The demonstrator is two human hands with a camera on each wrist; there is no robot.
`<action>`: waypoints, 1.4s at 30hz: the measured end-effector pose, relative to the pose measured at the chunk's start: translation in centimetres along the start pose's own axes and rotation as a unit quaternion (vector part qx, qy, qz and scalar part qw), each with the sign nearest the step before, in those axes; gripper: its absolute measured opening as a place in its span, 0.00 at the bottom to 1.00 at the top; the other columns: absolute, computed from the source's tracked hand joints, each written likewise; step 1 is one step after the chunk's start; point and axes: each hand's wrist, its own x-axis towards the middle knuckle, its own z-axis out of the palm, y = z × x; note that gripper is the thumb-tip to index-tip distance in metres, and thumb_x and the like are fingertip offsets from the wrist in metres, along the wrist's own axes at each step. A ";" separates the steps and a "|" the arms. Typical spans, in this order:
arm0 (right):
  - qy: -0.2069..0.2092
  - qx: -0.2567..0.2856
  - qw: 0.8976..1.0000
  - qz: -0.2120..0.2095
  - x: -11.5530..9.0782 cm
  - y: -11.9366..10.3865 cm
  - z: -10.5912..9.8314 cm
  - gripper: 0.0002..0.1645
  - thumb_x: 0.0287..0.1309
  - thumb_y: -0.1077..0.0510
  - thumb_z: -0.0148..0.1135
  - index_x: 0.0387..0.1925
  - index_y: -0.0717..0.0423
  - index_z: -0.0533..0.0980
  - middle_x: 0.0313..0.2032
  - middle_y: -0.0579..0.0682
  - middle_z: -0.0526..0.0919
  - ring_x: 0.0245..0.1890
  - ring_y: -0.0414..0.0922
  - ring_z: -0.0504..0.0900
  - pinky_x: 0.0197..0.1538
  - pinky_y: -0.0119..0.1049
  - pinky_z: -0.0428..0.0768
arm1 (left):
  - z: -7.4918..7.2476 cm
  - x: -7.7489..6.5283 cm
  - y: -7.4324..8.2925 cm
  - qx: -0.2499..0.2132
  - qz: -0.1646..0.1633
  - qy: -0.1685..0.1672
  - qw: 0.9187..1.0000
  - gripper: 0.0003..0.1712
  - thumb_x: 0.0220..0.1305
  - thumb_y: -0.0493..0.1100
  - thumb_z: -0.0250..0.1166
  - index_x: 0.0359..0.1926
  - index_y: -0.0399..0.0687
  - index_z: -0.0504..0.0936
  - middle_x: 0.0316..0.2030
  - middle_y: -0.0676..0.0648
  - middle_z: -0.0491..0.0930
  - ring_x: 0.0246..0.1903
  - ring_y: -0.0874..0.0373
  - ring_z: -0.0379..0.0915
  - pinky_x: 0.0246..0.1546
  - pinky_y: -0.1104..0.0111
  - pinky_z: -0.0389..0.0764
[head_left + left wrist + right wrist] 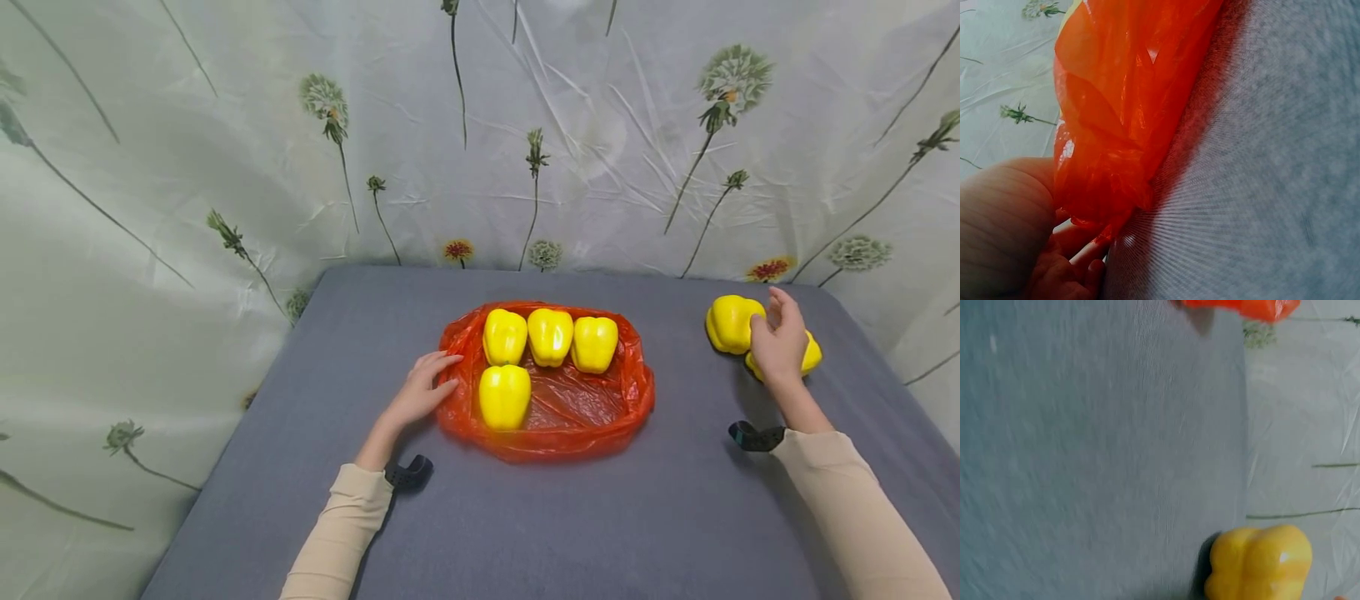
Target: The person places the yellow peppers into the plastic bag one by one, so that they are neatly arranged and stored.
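A red plastic bag [577, 404] lies with its mouth spread wide, holding several yellow bell peppers: three in a row at the back and one bell pepper [505, 398] at the front left. My left hand [420, 387] touches the bag's left side, thumb and fingers spread apart. In the left wrist view the bag's side [1116, 125] overlaps the fingers [1085, 253]. My right hand [780, 342] is over two more peppers at the far right. One yellow pepper [731, 323] is beside the thumb; the other pepper [812, 354] is partly hidden behind the hand.
A grey cloth-covered table [637, 517] lies under everything. Directly behind it and along its left side hangs a pale curtain [450, 200] printed with dandelions. Dark wrist devices [411, 473] are worn at the cuffs of both beige sleeves [847, 500].
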 end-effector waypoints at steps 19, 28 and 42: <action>-0.138 -0.199 0.969 -0.056 2.9 0.3 0.3 0.37 0.63 0.62 0.34 0.70 0.69 0.39 0.63 0.81 0.51 0.61 0.76 0.52 0.62 0.68 0.54 | 0.4 -0.5 -0.4 0.001 0.003 0.000 1.000 0.26 0.63 0.43 0.59 0.62 0.45 0.71 0.64 0.37 0.66 0.67 0.40 0.52 0.66 0.41 0.55; -0.159 -0.236 0.958 -0.047 2.6 0.2 0.5 0.42 0.66 0.53 0.40 0.70 0.69 0.36 0.61 0.83 0.50 0.59 0.77 0.53 0.60 0.68 0.56 | 0.2 -0.4 0.2 0.005 0.000 -0.002 1.000 0.26 0.62 0.43 0.59 0.61 0.44 0.71 0.64 0.36 0.65 0.67 0.39 0.52 0.66 0.41 0.54; -0.234 -0.226 0.931 -0.162 2.6 0.8 1.3 0.41 0.67 0.50 0.45 0.71 0.63 0.40 0.63 0.80 0.54 0.59 0.76 0.56 0.57 0.70 0.57 | 0.1 -0.2 0.1 0.003 0.000 -0.002 1.000 0.25 0.63 0.43 0.58 0.62 0.46 0.71 0.64 0.37 0.65 0.67 0.40 0.52 0.65 0.40 0.55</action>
